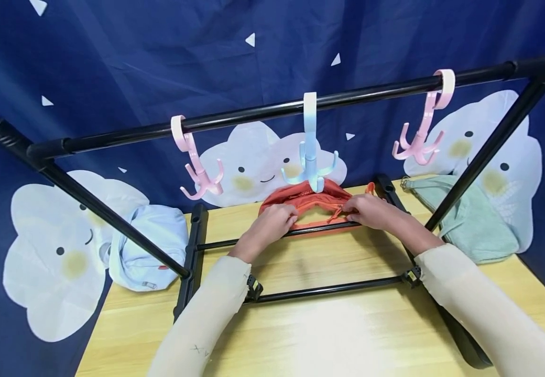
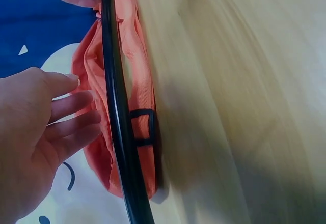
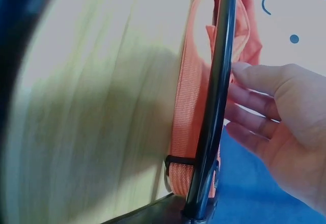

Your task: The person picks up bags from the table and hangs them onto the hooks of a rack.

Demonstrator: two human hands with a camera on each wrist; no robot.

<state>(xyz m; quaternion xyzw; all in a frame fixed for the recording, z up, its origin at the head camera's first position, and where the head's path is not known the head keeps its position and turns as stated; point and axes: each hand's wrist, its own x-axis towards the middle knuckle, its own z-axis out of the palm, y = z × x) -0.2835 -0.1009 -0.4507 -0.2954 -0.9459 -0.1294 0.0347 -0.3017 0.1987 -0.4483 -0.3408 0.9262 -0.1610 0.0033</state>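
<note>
So the orange bag (image 1: pixel 307 199) is by the back edge of the counter (image 1: pixel 319 340), right behind the rack's rear lower bar (image 1: pixel 324 228). It sits between the two hands, fingers of both reaching it. Left hand (image 1: pixel 272 222) is at its left part, fingers loosely bent, thumb apart, no grip. Right hand (image 1: pixel 369 209) is at its right part, but the bar hides the fingertips, so can't tell if it's pinching.

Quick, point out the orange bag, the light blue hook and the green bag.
Orange bag (image 1: pixel 301 200): head view, on its fabric.
Light blue hook (image 1: pixel 310 139): head view, on its stem.
Green bag (image 1: pixel 480 220): head view, mid-fabric.
</note>
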